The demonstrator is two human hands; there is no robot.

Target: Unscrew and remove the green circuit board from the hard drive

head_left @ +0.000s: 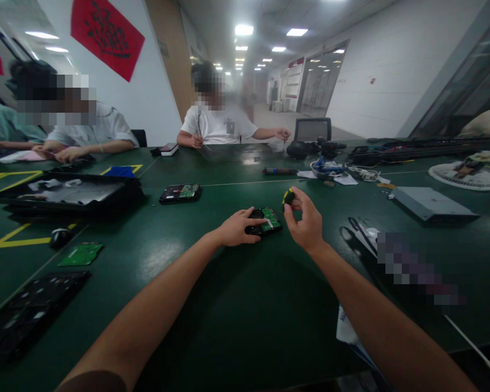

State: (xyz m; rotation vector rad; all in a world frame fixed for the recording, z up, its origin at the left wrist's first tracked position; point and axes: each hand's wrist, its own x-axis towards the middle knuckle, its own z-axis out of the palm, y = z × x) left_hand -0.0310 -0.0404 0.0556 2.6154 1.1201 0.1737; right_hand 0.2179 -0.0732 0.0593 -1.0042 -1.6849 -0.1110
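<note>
A hard drive (273, 219) with a green circuit board lies flat on the dark green table in front of me. My left hand (240, 227) steadies it, the thumb along its near edge and the fingers across its top. Just right of the drive, my right hand (304, 218) is closed around a short screwdriver (288, 197) with a yellow and green handle. The screwdriver's tip is too small to make out. A second hard drive (180, 193) rests farther back on the left, apart from both hands.
Black trays (126, 190) are stacked at left, beyond a loose green circuit board (80, 254) and a black plastic casing (32, 310). At right sit a grey metal box (435, 203) and a lanyard (363, 234). Across the table a person in a white shirt (228, 125) is working.
</note>
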